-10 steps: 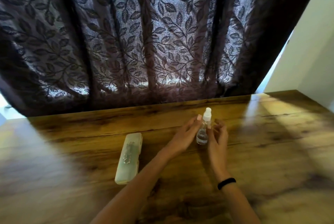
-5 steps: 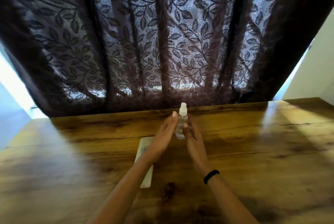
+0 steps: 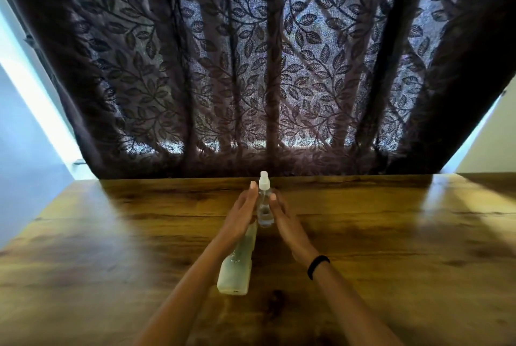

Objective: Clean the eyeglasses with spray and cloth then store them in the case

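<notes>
Two hands are now closer around the spray bottle (image 3: 264, 206) than one second ago: the left hand (image 3: 240, 214) and the right hand (image 3: 287, 222) keep straight fingers, palms facing each other, just beside its sides, and I cannot tell if they touch it. The bottle stands upright on the wooden table (image 3: 391, 234), with clear liquid in its lower part. The frosted case (image 3: 236, 270) lies closed, now partly hidden under the left wrist, and its contents cannot be made out.
</notes>
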